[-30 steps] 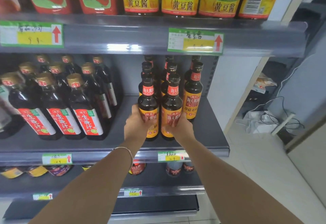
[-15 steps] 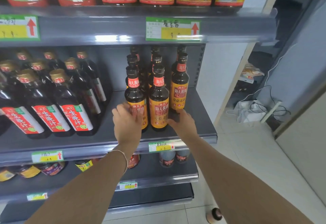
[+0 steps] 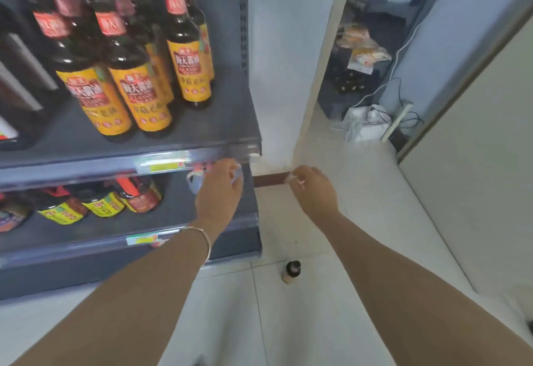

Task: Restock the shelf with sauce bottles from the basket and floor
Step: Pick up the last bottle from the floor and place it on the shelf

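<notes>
Dark sauce bottles with yellow labels (image 3: 135, 88) stand on the grey shelf (image 3: 202, 134) at the upper left. My left hand (image 3: 220, 192) hangs in front of the shelf below, fingers loose and holding nothing. My right hand (image 3: 313, 189) is out past the shelf's right end, over the floor, also holding nothing. One dark sauce bottle (image 3: 291, 272) stands upright on the tiled floor below and between my hands, beside the shelf's bottom corner. No basket is in view.
The lower shelf (image 3: 173, 221) holds jars with yellow and red labels (image 3: 106, 201). A white wall post (image 3: 282, 77) rises right of the shelving. Behind it lie bags, cables and a white box (image 3: 366, 123) on the floor.
Both hands have let go of the two yellow-label bottles on the shelf and dropped down and to the right. My view has tipped down, bringing the floor bottle into sight.
</notes>
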Motion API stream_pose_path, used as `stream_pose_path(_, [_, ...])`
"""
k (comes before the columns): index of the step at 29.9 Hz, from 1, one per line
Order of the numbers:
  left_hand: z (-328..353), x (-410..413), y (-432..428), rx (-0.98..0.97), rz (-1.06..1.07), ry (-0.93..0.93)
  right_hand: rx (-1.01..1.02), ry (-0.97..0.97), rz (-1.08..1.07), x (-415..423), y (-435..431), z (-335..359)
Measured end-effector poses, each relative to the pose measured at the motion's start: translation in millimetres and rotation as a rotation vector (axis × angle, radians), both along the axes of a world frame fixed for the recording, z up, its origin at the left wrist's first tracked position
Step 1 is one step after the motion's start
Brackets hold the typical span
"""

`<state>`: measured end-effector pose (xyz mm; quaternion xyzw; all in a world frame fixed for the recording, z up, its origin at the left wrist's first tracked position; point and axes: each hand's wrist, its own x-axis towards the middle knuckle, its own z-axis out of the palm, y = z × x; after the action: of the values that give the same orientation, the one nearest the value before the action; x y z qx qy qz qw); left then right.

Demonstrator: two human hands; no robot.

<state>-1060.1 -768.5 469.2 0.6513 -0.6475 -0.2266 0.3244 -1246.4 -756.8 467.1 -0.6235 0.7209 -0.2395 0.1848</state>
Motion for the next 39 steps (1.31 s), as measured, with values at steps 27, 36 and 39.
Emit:
stream_pose_path(27, [-512.4,-117.4,21.8,0.789,-0.483,-0.434,0.619,0.106,0.013,-91.7,15.3,-537.2])
stream_pose_path(36, [-469.8,-129.9,44.1,0.896,-0.611,-0.328,0.613,-0.258,-0.189,-101.2,50.3,-477.8])
stream_pose_path(39, [-434.7,-140.8,53.2,0.797,-0.597,-0.328,0.622,-0.416,-0.176,-111.3,54.3,-433.1])
